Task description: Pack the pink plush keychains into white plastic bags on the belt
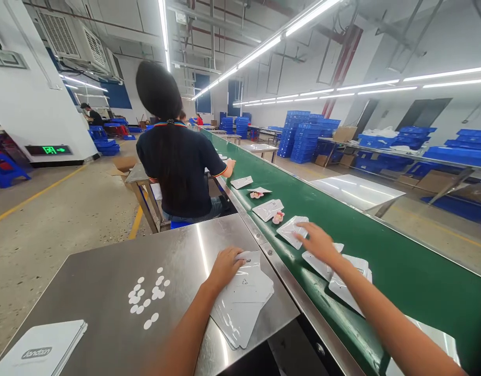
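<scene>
In the head view, the left hand [224, 267] is resting on the top end of a stack of white bags [244, 308] on the metal table [103, 266]; I cannot tell if it is pinching any. The right hand [317, 241] is reaching over the green belt [326, 209], its fingers spreading over a white bag [289, 233] that is lying there. A small pink thing [278, 218] is sitting just beyond. White dots [140, 309] are lying left of the stack. A person in a dark shirt [173, 167] is sitting ahead.
</scene>
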`<state>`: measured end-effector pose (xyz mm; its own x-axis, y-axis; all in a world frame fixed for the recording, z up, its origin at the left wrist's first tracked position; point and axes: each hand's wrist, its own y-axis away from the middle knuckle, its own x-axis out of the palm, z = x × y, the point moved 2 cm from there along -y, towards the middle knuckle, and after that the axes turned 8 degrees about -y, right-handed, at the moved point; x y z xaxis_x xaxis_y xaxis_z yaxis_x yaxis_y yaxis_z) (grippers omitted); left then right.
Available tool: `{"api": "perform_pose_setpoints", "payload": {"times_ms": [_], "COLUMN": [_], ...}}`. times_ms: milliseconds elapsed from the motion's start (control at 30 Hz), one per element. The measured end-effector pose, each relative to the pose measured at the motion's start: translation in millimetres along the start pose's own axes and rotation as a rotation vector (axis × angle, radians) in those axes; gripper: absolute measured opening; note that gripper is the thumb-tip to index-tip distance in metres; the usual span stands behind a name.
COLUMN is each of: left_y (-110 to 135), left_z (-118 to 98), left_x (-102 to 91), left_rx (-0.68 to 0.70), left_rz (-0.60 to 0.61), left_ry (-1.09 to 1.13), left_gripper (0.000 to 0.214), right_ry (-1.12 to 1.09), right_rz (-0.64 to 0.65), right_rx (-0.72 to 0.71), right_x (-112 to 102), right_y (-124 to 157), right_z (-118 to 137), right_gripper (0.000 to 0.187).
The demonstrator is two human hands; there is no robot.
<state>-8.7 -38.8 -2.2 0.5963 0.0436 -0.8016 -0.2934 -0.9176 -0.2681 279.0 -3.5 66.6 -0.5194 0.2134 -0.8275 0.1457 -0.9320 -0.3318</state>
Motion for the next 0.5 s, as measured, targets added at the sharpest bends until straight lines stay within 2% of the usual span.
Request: {"api": "perform_pose_setpoints", "payload": {"times_ms": [67, 100, 167, 233, 300, 367, 433, 500], "left_y": [0, 0, 1, 3, 5, 8, 11, 13], "left_z": [-5, -7, -11, -12, -12, -14, -16, -17], "left_x": [-3.9, -6.4, -12.3, -16.6, -16.9, -13.5, -9.2, -5.7], "left_rx": [0.012, 0.011, -0.016, -0.088, -0.176, -0.262, -0.329, -0.368], "left_rz": [-0.044, -0.077, -0.144, -0.156, -0.057, 0.122, 0.254, 0.281], "left_ry": [0.052, 0.108, 0.301, 0.597, 0.919, 1.129, 1.206, 1.234], "left_gripper": [0.018, 0.019, 0.035, 0.06, 0.068, 0.06, 0.053, 0.05], "right_ry": [-0.242, -0.28, -0.331, -0.386, -0.454, -0.464, -0.406, -0.317], "right_rz": [0.215, 0.273, 0.31, 0.271, 0.241, 0.28, 0.313, 0.26], "right_rx": [-0.225, -0.281, -0.328, -0.323, -0.304, -0.215, -0.052, 0.135], "right_x": [22, 31, 43, 48, 50, 50, 47, 37], "right_y": [5, 8, 12, 13, 10, 0, -18, -42], "right_z": [53, 75, 109, 126, 131, 123, 104, 75], "right_gripper": [0.042, 0.042, 0.028, 0.024, 0.024, 0.021, 0.028, 0.041]}}
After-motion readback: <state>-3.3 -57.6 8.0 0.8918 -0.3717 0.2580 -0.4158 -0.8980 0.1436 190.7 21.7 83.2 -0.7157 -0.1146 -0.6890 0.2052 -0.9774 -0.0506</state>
